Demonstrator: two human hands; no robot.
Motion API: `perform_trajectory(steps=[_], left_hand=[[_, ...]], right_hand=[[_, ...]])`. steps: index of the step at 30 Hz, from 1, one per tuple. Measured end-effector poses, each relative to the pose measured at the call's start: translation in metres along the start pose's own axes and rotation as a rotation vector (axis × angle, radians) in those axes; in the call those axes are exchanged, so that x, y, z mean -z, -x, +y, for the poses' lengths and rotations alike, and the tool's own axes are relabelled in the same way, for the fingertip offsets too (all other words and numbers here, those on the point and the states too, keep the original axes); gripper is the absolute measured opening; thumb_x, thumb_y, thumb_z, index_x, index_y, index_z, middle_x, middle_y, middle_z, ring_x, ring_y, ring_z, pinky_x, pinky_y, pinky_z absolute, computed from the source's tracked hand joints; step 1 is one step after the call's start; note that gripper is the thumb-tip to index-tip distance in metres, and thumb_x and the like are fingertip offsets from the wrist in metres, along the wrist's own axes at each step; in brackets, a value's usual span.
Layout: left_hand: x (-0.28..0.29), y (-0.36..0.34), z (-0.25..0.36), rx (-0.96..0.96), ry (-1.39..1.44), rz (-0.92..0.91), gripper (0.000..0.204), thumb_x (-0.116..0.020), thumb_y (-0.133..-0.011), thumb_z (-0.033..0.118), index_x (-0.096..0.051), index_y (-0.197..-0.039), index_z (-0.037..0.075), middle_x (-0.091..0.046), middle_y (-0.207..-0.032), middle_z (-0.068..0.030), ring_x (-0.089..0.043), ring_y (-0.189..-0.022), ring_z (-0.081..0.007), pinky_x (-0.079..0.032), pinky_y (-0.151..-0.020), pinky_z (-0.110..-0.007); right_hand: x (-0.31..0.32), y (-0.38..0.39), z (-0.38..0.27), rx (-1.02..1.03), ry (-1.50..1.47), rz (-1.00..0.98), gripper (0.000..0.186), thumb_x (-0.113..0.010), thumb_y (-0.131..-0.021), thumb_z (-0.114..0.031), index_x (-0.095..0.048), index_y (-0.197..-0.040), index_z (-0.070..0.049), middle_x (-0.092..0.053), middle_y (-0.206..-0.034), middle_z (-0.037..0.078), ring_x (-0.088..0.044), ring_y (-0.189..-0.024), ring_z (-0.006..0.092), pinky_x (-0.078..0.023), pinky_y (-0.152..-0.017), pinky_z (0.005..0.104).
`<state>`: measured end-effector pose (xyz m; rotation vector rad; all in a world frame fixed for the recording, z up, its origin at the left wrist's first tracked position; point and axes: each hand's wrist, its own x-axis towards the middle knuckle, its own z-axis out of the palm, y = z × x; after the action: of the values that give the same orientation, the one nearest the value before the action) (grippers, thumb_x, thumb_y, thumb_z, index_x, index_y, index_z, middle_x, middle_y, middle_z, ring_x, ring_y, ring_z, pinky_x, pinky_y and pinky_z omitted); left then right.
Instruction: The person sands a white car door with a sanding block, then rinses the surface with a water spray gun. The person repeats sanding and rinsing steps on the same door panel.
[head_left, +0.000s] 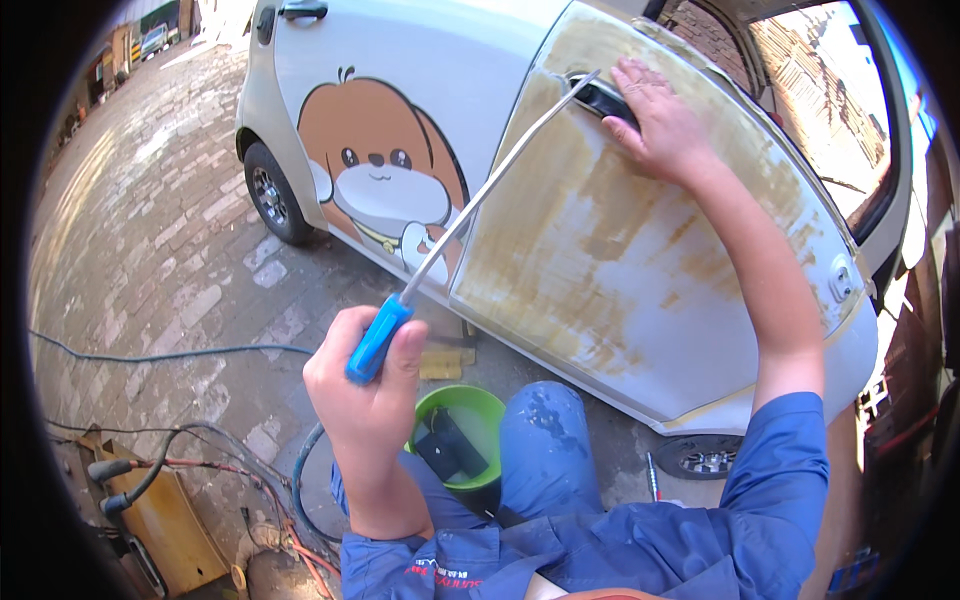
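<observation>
My left hand (365, 385) is closed around the blue handle of a long screwdriver (480, 200). Its thin metal shaft runs up and to the right, and the tip meets or overlaps the black door handle (604, 98) of a car's front door. Flat against that door (570, 270), beside the handle's right end, lies my right hand (660, 125) with fingers stretched and thumb apart. The thumb overlaps the lower edge of the black handle. Patches of yellowish-brown filler cover much of the white door panel.
A cartoon dog decal (385, 170) marks the rear door. Between my knees stands a green bucket (492, 405) with water and dark objects. Hoses and cables (200, 430) lie at lower left near a yellow metal box (165, 510). A pen-like tool (653, 475) is near the front wheel (700, 458).
</observation>
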<state>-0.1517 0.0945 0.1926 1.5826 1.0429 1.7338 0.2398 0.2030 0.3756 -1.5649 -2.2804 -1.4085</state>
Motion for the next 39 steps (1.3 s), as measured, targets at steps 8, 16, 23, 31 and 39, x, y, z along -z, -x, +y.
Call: perform_trajectory(steps=[8, 16, 23, 31, 39], left_hand=[[0.013, 0.003, 0.002, 0.048, -0.031, -0.014, 0.044, -0.070, -0.103, 0.043, -0.062, -0.089, 0.002, -0.047, -0.069, 0.0057, -0.038, -0.065, -0.0040, -0.028, -0.057, -0.024], [0.030, 0.028, -0.029, 0.130, -0.133, -0.148, 0.042, -0.077, -0.097, 0.040, -0.067, -0.089, 0.001, -0.054, -0.064, -0.0011, -0.049, -0.060, -0.0080, -0.039, -0.056, -0.026], [0.021, 0.076, -0.078, 0.161, -0.353, -0.173, 0.038, -0.081, -0.090, 0.040, -0.070, -0.090, 0.003, -0.064, -0.067, -0.0116, -0.064, -0.059, -0.0277, -0.050, -0.060, -0.035], [0.040, 0.082, -0.119, 0.151, -0.327, 0.023, 0.046, -0.076, -0.096, 0.045, -0.067, -0.092, 0.000, -0.059, -0.066, -0.0036, -0.056, -0.061, -0.0119, -0.046, -0.058, -0.028], [0.037, 0.081, -0.122, 0.137, -0.336, 0.017, 0.048, -0.076, -0.096, 0.047, -0.067, -0.093, 0.000, -0.060, -0.068, -0.0031, -0.056, -0.061, -0.0116, -0.046, -0.059, -0.027]], right_hand=[[-0.032, 0.036, -0.069, 0.071, 0.266, -0.048, 0.086, -0.059, -0.098, -0.048, -0.027, -0.164, -0.002, -0.022, -0.173, 0.010, -0.011, -0.163, 0.0251, -0.001, -0.133, 0.0456], [-0.125, 0.096, -0.150, 0.474, 0.157, -0.300, 0.084, -0.055, -0.098, -0.049, -0.029, -0.164, -0.003, -0.025, -0.173, 0.008, -0.014, -0.162, 0.0232, -0.002, -0.133, 0.0470], [-0.134, 0.066, -0.136, 0.419, 0.174, -0.307, 0.080, -0.052, -0.099, -0.053, -0.030, -0.165, -0.013, -0.024, -0.174, 0.005, -0.013, -0.162, 0.0221, 0.002, -0.133, 0.0487], [-0.133, 0.068, -0.171, 0.417, 0.268, -0.362, 0.084, -0.053, -0.099, -0.057, -0.026, -0.167, -0.016, -0.019, -0.175, 0.004, -0.008, -0.163, 0.0207, 0.006, -0.132, 0.0483], [-0.122, -0.005, -0.141, -0.041, 0.314, -0.095, 0.085, -0.050, -0.100, -0.060, -0.023, -0.168, -0.016, -0.018, -0.176, 0.002, -0.008, -0.163, 0.0210, 0.006, -0.131, 0.0477]])
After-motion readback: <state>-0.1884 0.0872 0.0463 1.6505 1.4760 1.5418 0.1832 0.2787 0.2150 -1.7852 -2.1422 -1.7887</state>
